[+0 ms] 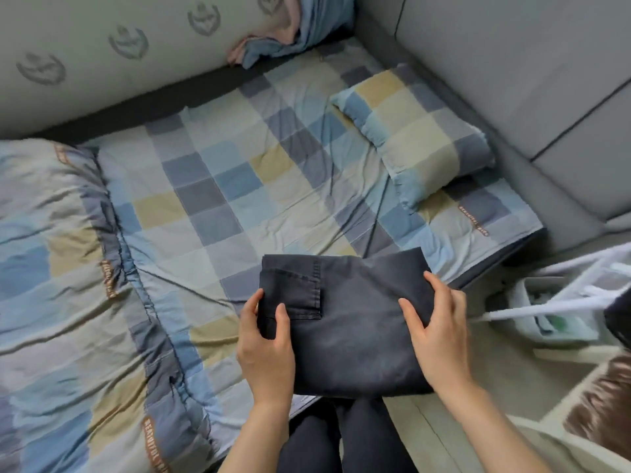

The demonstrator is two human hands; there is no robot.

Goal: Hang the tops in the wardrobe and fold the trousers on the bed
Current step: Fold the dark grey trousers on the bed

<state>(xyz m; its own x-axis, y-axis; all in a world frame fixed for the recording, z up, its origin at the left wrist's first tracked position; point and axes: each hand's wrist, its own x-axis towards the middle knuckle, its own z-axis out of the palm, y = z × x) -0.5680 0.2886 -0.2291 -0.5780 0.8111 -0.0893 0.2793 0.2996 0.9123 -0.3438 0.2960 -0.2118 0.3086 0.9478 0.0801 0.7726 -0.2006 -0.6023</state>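
Dark grey folded trousers (pixel 348 332) are held above the near edge of the bed (pixel 239 186), back pocket facing up at the left. My left hand (pixel 268 346) grips the left side of the fold, thumb and a finger on top. On the right edge, my right hand (pixel 435 332) holds the fold with its thumb across the top. The bed wears a blue, grey and yellow checked sheet. No tops or wardrobe are in view.
A matching checked pillow (pixel 420 138) lies at the bed's far right. A rolled quilt (pixel 58 268) fills the left. Pink and blue cloth (pixel 293 32) is bunched at the far edge. A white rack (pixel 573 302) and a bin stand on the floor at right.
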